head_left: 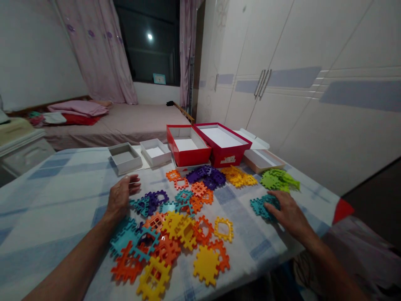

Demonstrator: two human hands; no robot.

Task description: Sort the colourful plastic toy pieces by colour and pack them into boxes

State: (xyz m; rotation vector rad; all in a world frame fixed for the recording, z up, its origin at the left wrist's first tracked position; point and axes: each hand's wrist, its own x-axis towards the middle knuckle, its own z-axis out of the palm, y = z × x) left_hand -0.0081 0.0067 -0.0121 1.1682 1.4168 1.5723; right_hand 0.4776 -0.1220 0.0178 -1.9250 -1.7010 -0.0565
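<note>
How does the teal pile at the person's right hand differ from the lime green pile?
Colour: the teal pile is blue-green, while the lime green pile is bright yellow-green.
Contact: the right hand is on the teal pile; no hand touches the lime green pile.
Place: the teal pile lies nearer the person, the lime green pile farther off.
Shared: both are heaps of notched-edged pieces on the tablecloth.

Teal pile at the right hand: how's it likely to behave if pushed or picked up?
The teal pile will probably spread rather than move as one block, since it looks like several overlapping pieces. Each is likely light and fairly stiff, judging by the thin, plastic look. The toothed edges may snag on one another.
</note>
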